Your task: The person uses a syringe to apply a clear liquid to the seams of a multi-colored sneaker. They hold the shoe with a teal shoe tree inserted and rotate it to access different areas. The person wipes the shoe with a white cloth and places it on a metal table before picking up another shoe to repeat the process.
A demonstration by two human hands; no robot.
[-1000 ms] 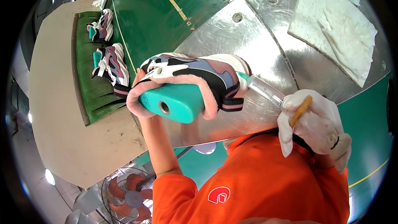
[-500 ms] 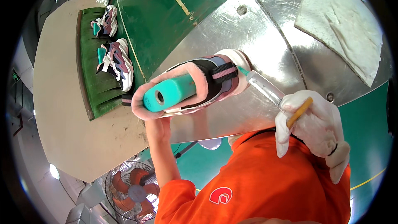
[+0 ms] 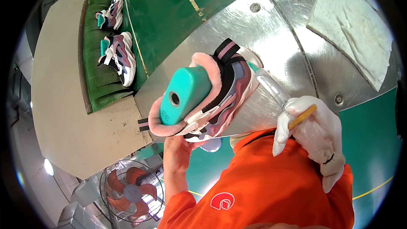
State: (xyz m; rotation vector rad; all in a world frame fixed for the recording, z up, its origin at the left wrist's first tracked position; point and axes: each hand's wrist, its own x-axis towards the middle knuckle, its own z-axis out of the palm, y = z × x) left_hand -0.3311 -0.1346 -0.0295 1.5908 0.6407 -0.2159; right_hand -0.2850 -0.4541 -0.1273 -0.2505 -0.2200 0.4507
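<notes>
My left hand [image 3: 177, 154], bare, grips a sneaker [image 3: 231, 89] from below near its toe end. The shoe has pink fluffy lining, black, mauve and blue-grey panels and a white sole. A teal shoe last [image 3: 186, 93] with a round hole fills its opening. My right hand [image 3: 313, 127], in a white glove, is closed round a clear syringe [image 3: 271, 87] with a yellowish-brown plunger end. The syringe's teal tip meets the sole edge by the heel; the exact contact point is hard to make out.
Two similar sneakers [image 3: 118, 57] with teal lasts lie on a green strip [image 3: 97, 89] along a beige board [image 3: 55, 101] at left. A white cloth [image 3: 347, 29] lies on the metal table [image 3: 229, 21] at far right. A fan [image 3: 132, 193] stands at lower left.
The sneaker has been turned and tilted, so more of its side panel shows, and its toe end has swung nearer me. The syringe tip stays near the heel; my right hand shifted slightly left.
</notes>
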